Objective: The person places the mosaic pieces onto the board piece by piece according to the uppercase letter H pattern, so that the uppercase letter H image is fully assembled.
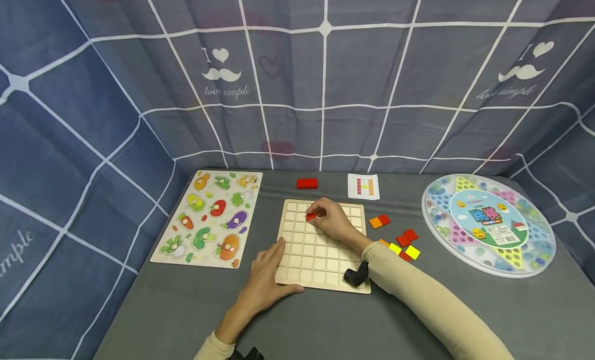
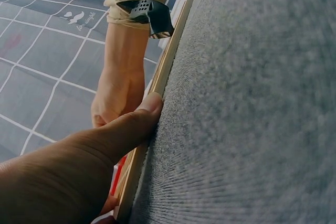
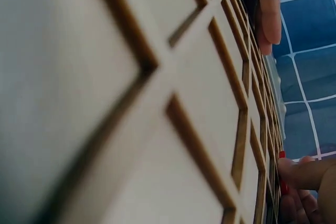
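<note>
A square wooden grid board point(image 1: 307, 262) lies on the grey cloth in the head view. My right hand point(image 1: 333, 221) is over the upper part of its grid and pinches a small red square tile point(image 1: 310, 216) between thumb and fingers. In the right wrist view, that red tile point(image 3: 283, 182) shows at the fingertips, close to the grid. My left hand point(image 1: 264, 280) rests at the board's near left corner, fingers fairly straight along the left edge and thumb by the near edge. The left wrist view shows the left thumb point(image 2: 137, 121) against the board's side.
Loose red, orange and yellow tiles point(image 1: 403, 239) lie right of the board, some partly behind the right sleeve. A red block point(image 1: 307, 184) and a pattern card point(image 1: 363, 186) lie beyond it. A vegetable puzzle point(image 1: 209, 207) is at left, a round game box point(image 1: 488, 225) at right.
</note>
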Demonstrator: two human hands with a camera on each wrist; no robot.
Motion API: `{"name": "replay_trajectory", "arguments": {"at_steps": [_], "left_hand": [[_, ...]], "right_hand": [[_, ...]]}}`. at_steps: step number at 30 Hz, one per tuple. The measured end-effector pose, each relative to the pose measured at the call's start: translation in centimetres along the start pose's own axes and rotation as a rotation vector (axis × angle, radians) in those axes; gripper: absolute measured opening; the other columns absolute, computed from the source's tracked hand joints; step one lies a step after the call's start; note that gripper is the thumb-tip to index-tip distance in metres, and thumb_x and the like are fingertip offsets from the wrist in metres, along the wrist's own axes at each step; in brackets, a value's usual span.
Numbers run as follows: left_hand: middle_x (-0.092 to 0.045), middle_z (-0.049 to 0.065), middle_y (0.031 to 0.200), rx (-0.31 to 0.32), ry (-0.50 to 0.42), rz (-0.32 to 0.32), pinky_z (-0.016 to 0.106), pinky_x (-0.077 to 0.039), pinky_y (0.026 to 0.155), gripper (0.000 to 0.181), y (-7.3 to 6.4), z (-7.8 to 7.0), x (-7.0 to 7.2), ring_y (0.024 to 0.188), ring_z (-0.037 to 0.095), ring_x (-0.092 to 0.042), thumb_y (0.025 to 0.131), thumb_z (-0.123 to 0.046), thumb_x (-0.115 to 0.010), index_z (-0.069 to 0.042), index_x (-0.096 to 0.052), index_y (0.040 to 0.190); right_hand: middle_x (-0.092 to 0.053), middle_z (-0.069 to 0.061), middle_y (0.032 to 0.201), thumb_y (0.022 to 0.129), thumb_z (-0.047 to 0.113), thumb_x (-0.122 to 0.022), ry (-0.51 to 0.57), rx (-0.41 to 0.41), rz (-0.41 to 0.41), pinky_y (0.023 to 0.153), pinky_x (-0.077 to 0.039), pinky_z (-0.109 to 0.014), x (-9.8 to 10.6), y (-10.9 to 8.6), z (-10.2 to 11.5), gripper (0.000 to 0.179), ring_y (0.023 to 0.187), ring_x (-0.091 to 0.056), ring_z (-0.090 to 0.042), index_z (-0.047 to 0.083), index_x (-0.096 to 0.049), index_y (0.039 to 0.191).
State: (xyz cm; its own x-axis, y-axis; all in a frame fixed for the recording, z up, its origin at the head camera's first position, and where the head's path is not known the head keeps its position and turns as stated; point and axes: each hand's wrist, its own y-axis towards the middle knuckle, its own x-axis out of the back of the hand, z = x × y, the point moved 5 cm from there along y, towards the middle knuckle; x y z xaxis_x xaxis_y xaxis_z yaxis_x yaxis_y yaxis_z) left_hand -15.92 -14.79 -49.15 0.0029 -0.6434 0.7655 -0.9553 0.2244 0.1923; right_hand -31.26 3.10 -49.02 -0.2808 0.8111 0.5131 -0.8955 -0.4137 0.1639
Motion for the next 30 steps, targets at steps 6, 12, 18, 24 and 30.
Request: {"name": "replay_trajectory", "arguments": {"at_steps": [6,12,18,24,30], "left_hand": [[-0.035,0.013,0.157,-0.007,0.004,0.007,0.051,-0.032,0.1,0.115,0.15,-0.22,0.04,0.119,0.031,-0.044,0.062,-0.047,-0.09,-0.003,-0.033,0.152],[-0.037,0.012,0.157,-0.012,0.008,-0.001,0.049,-0.033,0.099,0.115,0.1,-0.15,0.0,0.115,0.028,-0.045,0.062,-0.047,-0.09,-0.004,-0.034,0.152],[-0.037,0.011,0.157,-0.012,0.007,-0.002,0.049,-0.032,0.099,0.114,0.06,-0.06,-0.02,0.114,0.026,-0.044,0.063,-0.047,-0.089,-0.004,-0.033,0.152],[-0.036,0.012,0.157,-0.006,0.007,0.004,0.049,-0.032,0.099,0.114,0.05,-0.05,-0.06,0.115,0.027,-0.044,0.063,-0.047,-0.089,-0.005,-0.033,0.153],[-0.034,0.011,0.158,0.004,0.001,0.008,0.05,-0.031,0.098,0.114,0.02,-0.13,-0.06,0.117,0.028,-0.044,0.063,-0.047,-0.089,-0.004,-0.033,0.152]], "right_hand": [[-0.065,0.0,0.104,0.084,0.004,-0.076,-0.009,0.026,-0.009,0.087,-0.051,-0.031,0.08,-0.05,-0.27,0.018,0.094,-0.06,-0.015,0.01,-0.071,0.1],[-0.064,-0.001,0.108,0.085,0.006,-0.075,-0.016,0.038,0.013,0.089,-0.051,-0.031,0.02,-0.12,-0.61,0.021,0.097,-0.061,-0.015,0.01,-0.07,0.106],[-0.063,-0.004,0.11,0.085,0.004,-0.075,-0.011,0.067,0.025,0.09,-0.051,-0.032,0.03,-0.16,-0.59,0.025,0.1,-0.061,-0.018,0.008,-0.069,0.109],[-0.063,-0.006,0.112,0.086,0.003,-0.073,0.001,0.092,0.033,0.091,-0.05,-0.034,0.11,-0.33,-0.51,0.026,0.101,-0.061,-0.02,0.007,-0.068,0.112],[-0.063,-0.005,0.112,0.087,0.004,-0.073,-0.004,0.1,0.043,0.091,-0.05,-0.034,0.19,-0.33,-0.51,0.025,0.101,-0.06,-0.019,0.007,-0.068,0.111]]}}
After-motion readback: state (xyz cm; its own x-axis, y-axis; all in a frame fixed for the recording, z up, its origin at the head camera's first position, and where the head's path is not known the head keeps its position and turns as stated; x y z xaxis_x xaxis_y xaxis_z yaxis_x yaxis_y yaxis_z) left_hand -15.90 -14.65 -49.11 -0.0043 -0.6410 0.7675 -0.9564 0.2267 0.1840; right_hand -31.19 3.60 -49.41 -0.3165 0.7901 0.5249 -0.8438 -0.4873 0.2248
